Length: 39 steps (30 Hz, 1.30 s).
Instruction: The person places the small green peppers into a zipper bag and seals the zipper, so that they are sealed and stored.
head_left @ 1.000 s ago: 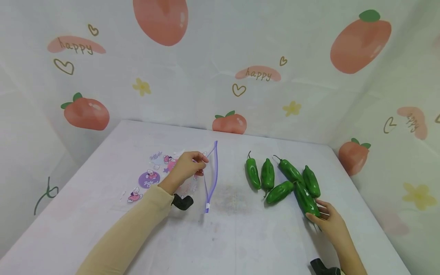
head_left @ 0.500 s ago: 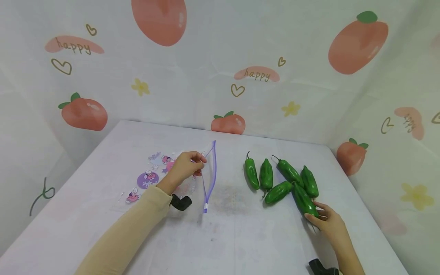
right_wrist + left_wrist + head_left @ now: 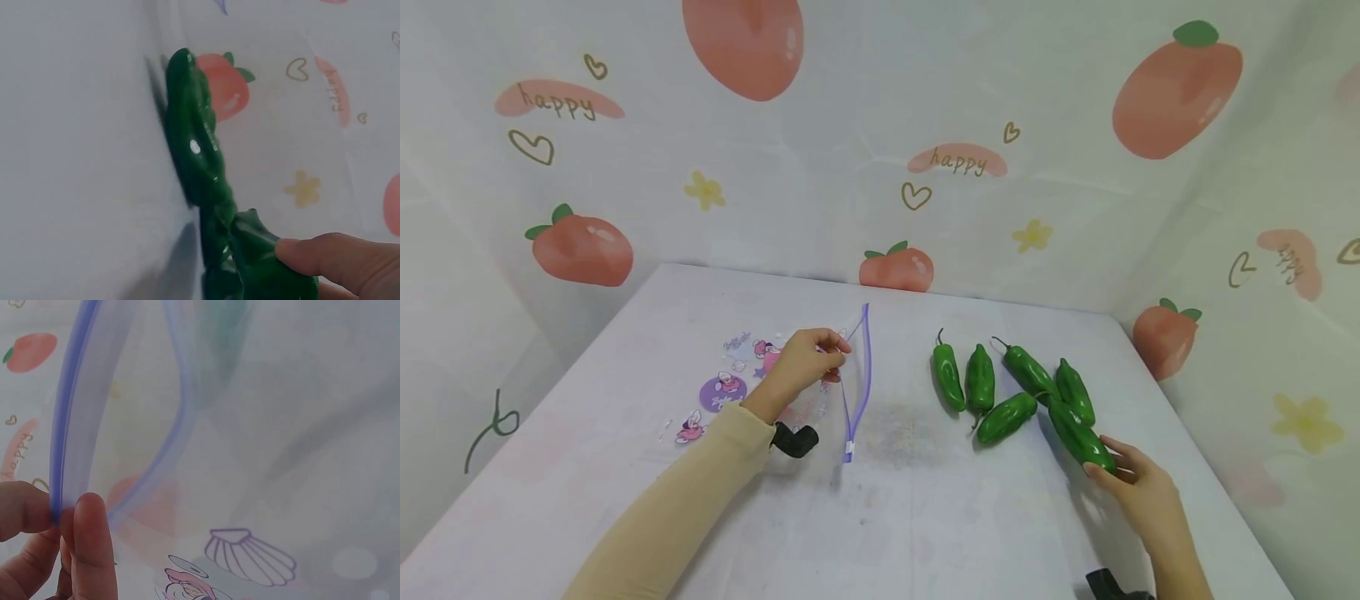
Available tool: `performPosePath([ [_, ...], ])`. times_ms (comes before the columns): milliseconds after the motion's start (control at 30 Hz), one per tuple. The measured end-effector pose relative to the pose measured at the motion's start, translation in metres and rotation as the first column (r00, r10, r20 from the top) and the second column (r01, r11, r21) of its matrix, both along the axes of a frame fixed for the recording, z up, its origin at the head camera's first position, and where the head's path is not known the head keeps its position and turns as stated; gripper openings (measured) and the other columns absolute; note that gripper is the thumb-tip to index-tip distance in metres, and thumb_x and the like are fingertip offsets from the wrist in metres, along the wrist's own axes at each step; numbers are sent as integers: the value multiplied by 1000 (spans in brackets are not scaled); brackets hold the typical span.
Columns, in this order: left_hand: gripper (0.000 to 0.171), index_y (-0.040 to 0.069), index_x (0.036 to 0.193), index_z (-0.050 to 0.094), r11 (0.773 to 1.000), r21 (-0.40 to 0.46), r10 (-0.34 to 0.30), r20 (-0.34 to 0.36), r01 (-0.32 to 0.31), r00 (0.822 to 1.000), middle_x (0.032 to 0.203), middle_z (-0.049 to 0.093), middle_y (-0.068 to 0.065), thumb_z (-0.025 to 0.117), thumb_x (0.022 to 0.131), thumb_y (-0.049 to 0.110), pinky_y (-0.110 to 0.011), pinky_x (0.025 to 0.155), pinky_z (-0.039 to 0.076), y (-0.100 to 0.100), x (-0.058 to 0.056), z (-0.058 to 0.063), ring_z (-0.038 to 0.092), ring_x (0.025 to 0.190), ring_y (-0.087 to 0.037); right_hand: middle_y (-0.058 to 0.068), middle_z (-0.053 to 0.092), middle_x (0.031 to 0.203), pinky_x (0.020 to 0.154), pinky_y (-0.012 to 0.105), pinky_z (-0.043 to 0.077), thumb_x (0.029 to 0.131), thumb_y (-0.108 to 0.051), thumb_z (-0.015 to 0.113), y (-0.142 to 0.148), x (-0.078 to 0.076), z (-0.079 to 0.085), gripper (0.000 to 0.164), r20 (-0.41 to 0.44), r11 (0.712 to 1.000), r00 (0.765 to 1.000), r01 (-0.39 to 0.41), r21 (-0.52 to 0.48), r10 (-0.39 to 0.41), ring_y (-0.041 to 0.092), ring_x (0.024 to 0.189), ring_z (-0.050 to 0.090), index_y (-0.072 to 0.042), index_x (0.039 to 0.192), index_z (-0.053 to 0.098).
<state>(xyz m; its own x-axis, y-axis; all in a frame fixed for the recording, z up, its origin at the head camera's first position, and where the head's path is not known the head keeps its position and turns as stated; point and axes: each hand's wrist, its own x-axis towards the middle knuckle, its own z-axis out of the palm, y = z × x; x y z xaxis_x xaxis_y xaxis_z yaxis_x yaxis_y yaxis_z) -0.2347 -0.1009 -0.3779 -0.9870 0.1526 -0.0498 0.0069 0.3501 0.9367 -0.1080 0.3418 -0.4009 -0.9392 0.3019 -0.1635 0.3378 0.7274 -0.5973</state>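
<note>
My left hand (image 3: 814,358) pinches the edge of a clear zip bag (image 3: 724,392) printed with pink and purple cartoon figures. The bag's purple zip strip (image 3: 868,375) bows away from the other edge, so its mouth gapes toward the right. In the left wrist view, the thumb and fingers (image 3: 94,550) meet at the purple strip. On the right, my right hand (image 3: 1142,492) grips the near end of a green pepper (image 3: 1081,433) between thumb and fingers. That pepper is tilted, its far end close to the other peppers, with a shadow under it.
Several more green peppers lie on the white table (image 3: 880,533), among them an upright-pointing one (image 3: 948,377) at the left and a slanted one (image 3: 1006,418) in front. A printed cloth backdrop (image 3: 820,192) rises behind the table and along both sides.
My right hand has shifted right with the gripped pepper, which has swung away from its former place with its near end raised. My left hand and the bag have stayed nearly still.
</note>
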Motion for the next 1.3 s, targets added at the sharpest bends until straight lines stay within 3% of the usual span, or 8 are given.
performPosePath([
  [267,15,0,102,66,1000,11,-8,-8,8,1000,94,57,-13,59,89,4,-30,67,60,2,0,-1,59,64,-16,26,51,137,80,43,53,86,-51,66,-19,-1,20,78,-86,998,996,16,-61,-21,43,124,50,-11,147,40],
  [433,15,0,102,66,1000,19,-9,-10,9,1000,96,57,-13,59,89,3,-28,66,59,2,1,0,59,65,-16,27,54,133,83,49,53,88,-45,66,-41,-3,34,71,-186,996,982,-45,-71,31,42,123,51,-9,145,43],
  [633,15,0,102,66,1000,16,-4,-4,4,1000,96,57,-13,59,89,3,-27,66,59,2,1,-2,59,65,-16,24,58,129,82,41,52,89,-35,69,-70,-10,48,64,-283,987,953,-138,-81,111,36,118,55,-10,143,47],
  [767,15,1,102,67,1000,0,-5,-9,5,1000,93,57,-12,60,89,4,-29,67,59,3,0,-2,59,64,-15,20,58,130,87,24,52,88,-29,70,-90,-16,53,60,-312,974,936,-202,-107,160,33,118,57,-10,141,49],
  [867,15,1,102,67,1000,2,-4,-6,4,1000,93,57,-12,60,89,4,-29,66,59,3,1,-1,60,64,-15,16,60,129,81,7,44,88,-26,72,-104,-21,52,56,-336,962,922,-244,-119,192,29,116,58,-11,138,53],
  [900,15,1,102,67,1000,7,-1,-1,1,1000,93,57,-12,60,89,4,-28,66,59,3,1,-1,60,64,-15,14,60,128,80,7,44,87,-26,72,-108,-22,52,56,-342,958,918,-257,-124,202,28,116,59,-12,138,53],
  [1167,17,-1,104,66,999,32,-3,14,2,1000,96,57,-13,60,88,3,-27,66,59,3,2,0,60,65,-16,12,67,117,86,27,55,83,-21,77,-145,-36,39,55,-374,924,889,-344,-165,264,24,108,63,-14,134,58],
  [1300,18,-1,104,66,1000,31,0,17,0,1000,96,57,-13,60,88,3,-27,65,59,4,1,-2,60,65,-16,9,68,114,84,28,56,82,-20,77,-161,-42,30,54,-354,904,886,-382,-193,299,21,105,63,-16,133,59],
])
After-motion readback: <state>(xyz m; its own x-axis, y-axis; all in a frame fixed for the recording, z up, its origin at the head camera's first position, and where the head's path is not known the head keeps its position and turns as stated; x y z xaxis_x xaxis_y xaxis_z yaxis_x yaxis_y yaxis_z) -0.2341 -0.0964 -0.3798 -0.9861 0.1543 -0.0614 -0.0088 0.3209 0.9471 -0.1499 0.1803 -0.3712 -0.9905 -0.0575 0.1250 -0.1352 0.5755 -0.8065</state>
